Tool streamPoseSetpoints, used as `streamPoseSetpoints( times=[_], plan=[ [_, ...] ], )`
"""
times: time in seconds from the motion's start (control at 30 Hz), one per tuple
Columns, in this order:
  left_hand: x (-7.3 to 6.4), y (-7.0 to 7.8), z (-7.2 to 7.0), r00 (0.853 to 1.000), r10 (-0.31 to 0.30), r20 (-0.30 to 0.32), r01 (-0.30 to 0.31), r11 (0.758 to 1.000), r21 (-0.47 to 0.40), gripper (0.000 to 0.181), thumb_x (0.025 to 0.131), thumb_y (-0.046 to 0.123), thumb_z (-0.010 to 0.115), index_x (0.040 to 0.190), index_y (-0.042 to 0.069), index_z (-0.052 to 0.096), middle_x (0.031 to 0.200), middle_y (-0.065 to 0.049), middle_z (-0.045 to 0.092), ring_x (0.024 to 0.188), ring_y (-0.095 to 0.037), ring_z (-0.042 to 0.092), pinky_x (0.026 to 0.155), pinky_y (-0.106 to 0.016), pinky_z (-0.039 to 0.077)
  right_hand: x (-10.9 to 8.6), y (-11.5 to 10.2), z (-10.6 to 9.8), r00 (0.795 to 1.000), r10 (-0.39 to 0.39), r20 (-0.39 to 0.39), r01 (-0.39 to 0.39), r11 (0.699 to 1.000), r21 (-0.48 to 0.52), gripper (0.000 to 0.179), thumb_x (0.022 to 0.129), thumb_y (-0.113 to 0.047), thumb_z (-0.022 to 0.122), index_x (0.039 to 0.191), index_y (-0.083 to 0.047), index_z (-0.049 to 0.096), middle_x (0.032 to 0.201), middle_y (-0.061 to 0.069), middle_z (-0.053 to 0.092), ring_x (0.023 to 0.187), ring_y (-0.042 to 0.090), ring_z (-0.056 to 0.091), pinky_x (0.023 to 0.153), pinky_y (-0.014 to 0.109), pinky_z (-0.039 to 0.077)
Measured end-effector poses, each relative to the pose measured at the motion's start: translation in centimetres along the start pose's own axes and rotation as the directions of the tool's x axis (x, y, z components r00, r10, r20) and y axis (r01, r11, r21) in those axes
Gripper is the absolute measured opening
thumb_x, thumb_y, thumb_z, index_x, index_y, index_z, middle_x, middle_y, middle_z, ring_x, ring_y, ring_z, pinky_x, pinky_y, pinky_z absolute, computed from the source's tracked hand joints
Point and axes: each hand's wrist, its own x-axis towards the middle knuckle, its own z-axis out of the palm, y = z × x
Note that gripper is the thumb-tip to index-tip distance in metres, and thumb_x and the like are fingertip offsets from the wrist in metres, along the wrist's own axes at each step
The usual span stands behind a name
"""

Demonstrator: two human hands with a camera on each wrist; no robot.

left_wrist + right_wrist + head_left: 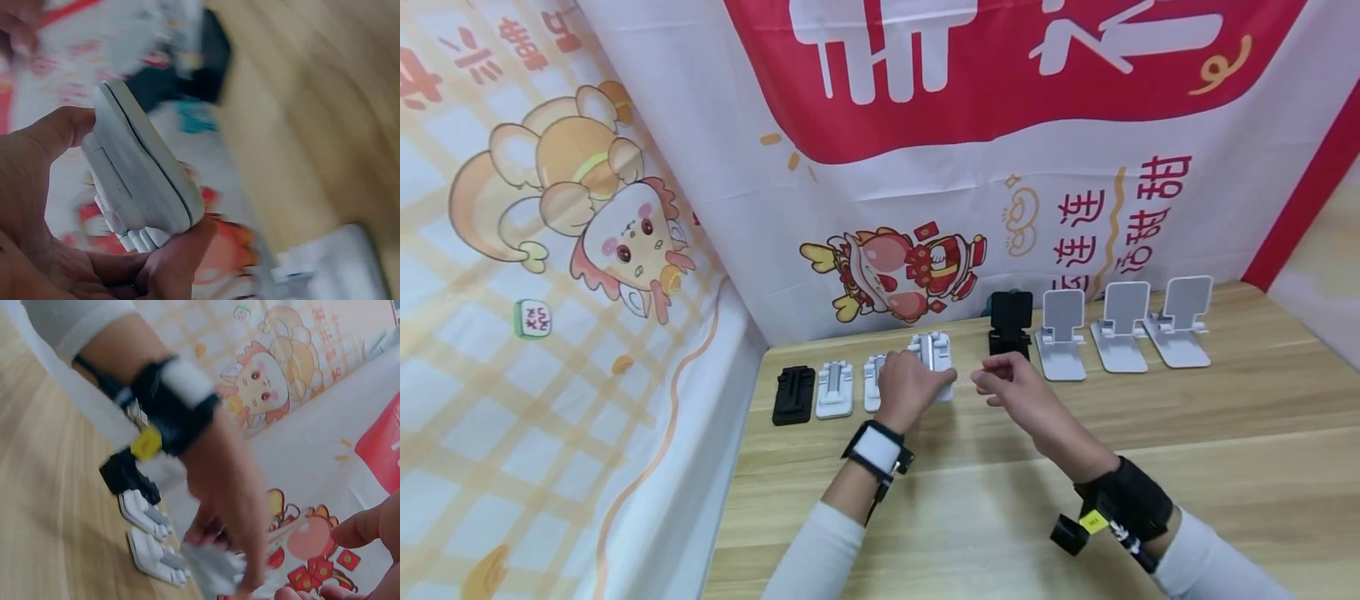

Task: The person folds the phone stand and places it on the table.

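Because a folded, flat white plastic phone stand with a grey strip along its middle (934,350) offers firm edges, the left hand (912,387) seems to grip it there, thumb and fingers bent around opposite edges, spread only as far as its body needs. It is at the far middle of the pale wood-grain bench (985,483), between two groups of stands; whether its lower edge clears the wood is hard to tell, since the left wrist view is blurred around it. Just to its right, the right hand (1018,392) has nothing in its grasp, its fingers loosely bent and partly parted, probably so placed to leave the held stand unobstructed. To the left lie a folded black plastic stand (793,396), a folded white plastic stand with a grey centre (835,390) and a similar white folded stand (872,392) partly hidden by the left hand; lying flat side by side, each likely stays steady and easy to pick up. To the right, an unfolded black plastic stand (1011,312) and three unfolded white plastic stands with grey panels (1126,308) rest on their bases, panels raised and leaning towards the far cloth, which presumably lets the bases carry them unaided.
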Motion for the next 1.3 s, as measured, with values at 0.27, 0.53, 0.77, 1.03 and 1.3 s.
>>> streamPoseSetpoints(
  times=[0.27, 0.53, 0.77, 1.03, 1.3],
  plan=[
    [4.0, -2.6, 4.2, 1.000, -0.004, 0.004, 0.004, 0.997, 0.081, 0.044, 0.070, 0.048, 0.080, 0.061, 0.008, 0.063, 0.064, -0.003, 0.058, 0.078, -0.020, 0.053, 0.071, -0.034, 0.047, 0.3, 1.2, -0.2, 1.000, 0.016, 0.007, -0.016, 0.999, -0.033, 0.047, 0.099, -0.025, 0.048, 0.136, 0.001, 0.033, 0.128, 0.019, 0.050, 0.115, 0.030, 0.054, 0.099, 0.043, 0.048],
    [4.6, -4.2, 6.0, 0.999, 0.037, -0.019, -0.032, 0.977, 0.209, 0.045, 0.071, 0.043, 0.080, 0.050, 0.011, 0.057, 0.052, -0.002, 0.056, 0.074, -0.022, 0.055, 0.073, -0.035, 0.048, 0.4, 2.2, -0.4, 0.999, 0.032, 0.006, -0.032, 0.997, -0.066, 0.047, 0.100, -0.026, 0.047, 0.136, 0.001, 0.033, 0.126, 0.019, 0.049, 0.114, 0.029, 0.054, 0.099, 0.043, 0.048],
    [5.2, -4.2, 6.8, 0.999, -0.031, 0.031, 0.015, 0.907, 0.421, 0.053, 0.074, 0.057, 0.072, 0.079, 0.004, 0.072, 0.081, -0.012, 0.064, 0.077, -0.022, 0.057, 0.067, -0.034, 0.049, 1.4, 2.3, -0.7, 1.000, -0.009, 0.002, 0.009, 0.993, -0.117, 0.045, 0.100, -0.025, 0.048, 0.135, 0.001, 0.035, 0.125, 0.019, 0.050, 0.112, 0.029, 0.053, 0.095, 0.042, 0.049],
    [4.0, -2.0, 5.9, 0.997, -0.016, 0.081, -0.026, 0.870, 0.492, 0.073, 0.080, 0.072, 0.056, 0.096, 0.003, 0.073, 0.098, -0.015, 0.064, 0.093, -0.025, 0.055, 0.081, -0.037, 0.047, 9.6, 1.5, -3.1, 0.819, -0.570, -0.065, 0.343, 0.578, -0.740, 0.015, 0.094, -0.014, 0.061, 0.104, -0.004, 0.061, 0.102, 0.013, 0.059, 0.096, 0.029, 0.055, 0.081, 0.043, 0.048],
    [-3.2, -1.4, 1.4, 0.986, 0.110, 0.123, -0.130, 0.977, 0.170, 0.088, 0.092, 0.068, 0.038, 0.136, -0.008, 0.045, 0.131, -0.024, 0.051, 0.114, -0.032, 0.054, 0.088, -0.044, 0.053, 15.1, -0.4, -7.3, 0.778, -0.626, 0.056, 0.278, 0.263, -0.924, 0.028, 0.088, -0.004, 0.066, 0.115, 0.004, 0.063, 0.108, 0.020, 0.061, 0.101, 0.036, 0.055, 0.088, 0.050, 0.049]
  ],
)
